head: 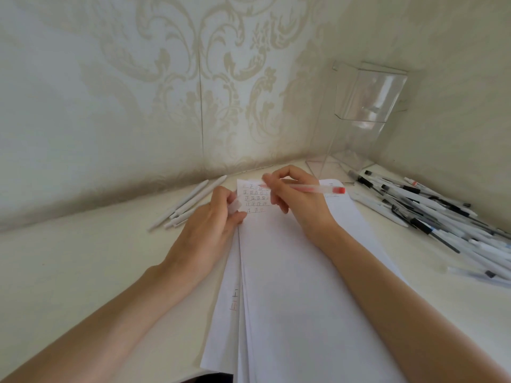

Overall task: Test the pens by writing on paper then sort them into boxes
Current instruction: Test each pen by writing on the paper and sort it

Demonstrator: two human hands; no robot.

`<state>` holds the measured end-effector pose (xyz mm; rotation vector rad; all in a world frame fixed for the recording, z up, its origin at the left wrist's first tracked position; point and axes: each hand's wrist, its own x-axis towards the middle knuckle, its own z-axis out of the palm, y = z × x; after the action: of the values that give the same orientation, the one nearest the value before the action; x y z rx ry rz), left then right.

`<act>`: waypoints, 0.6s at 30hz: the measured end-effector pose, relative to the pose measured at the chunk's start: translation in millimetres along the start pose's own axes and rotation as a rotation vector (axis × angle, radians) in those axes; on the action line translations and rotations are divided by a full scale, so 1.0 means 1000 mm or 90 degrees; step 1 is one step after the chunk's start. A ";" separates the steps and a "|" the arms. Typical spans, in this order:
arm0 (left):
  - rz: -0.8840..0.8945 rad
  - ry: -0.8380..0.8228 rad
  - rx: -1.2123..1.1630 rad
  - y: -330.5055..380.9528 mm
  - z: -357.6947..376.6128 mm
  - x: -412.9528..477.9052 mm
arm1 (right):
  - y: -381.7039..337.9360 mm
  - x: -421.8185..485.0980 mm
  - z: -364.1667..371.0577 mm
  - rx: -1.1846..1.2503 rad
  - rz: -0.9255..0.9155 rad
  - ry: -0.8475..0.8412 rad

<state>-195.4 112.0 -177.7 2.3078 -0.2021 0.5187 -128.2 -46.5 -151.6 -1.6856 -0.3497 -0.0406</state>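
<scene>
My right hand (300,199) grips a clear pen with a red end (318,189), its tip over the far end of the white paper (298,272). Rows of small red characters (255,199) fill that far corner of the sheet. My left hand (213,222) rests on the paper's left edge and pinches a small translucent pen cap (235,206) between its fingers. A tall clear plastic box (359,117) stands in the back right corner.
A few white pens (185,204) lie to the left of the paper near the wall. A big heap of several white and black pens (431,211) covers the table at the right. Patterned walls close in behind and at the right.
</scene>
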 end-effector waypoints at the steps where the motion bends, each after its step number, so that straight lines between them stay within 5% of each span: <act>1: 0.000 0.020 0.006 -0.001 0.000 0.001 | -0.003 -0.002 0.001 0.056 0.000 -0.008; 8: 0.046 0.053 0.048 -0.001 -0.002 0.002 | -0.010 -0.014 0.013 0.090 -0.006 -0.088; 18: 0.098 0.034 0.070 -0.002 -0.002 0.002 | -0.015 -0.015 0.012 0.102 -0.034 -0.019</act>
<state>-193.2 115.3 -177.0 2.3940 -0.3342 0.6836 -147.8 -36.6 -142.5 -1.5202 -0.4092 -0.0262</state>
